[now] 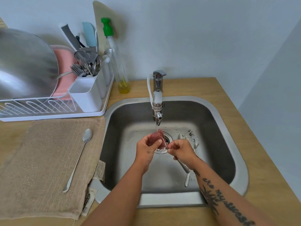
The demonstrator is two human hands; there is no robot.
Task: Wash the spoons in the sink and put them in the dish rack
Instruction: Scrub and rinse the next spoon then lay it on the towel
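Over the drain of the steel sink point(216, 111), my left hand point(147, 148) grips a reddish mesh scrubber point(157, 137) under the running tap point(157, 101). My right hand point(181, 150) holds a metal spoon point(183, 165) by its neck; the bowl is hidden in the scrubber and the handle points back toward me. More spoons point(189, 160) lie on the sink floor to the right, partly hidden by my right hand. One long spoon point(78, 159) lies on the beige towel point(40, 160) left of the sink. The white dish rack point(53, 110) stands at the back left.
The rack holds a big steel bowl point(24, 66), a pink board point(65, 75) and a white cutlery caddy point(86, 93) full of utensils. A soap bottle with a green cap point(116, 62) stands behind the sink. Dark specks lie on the sink floor.
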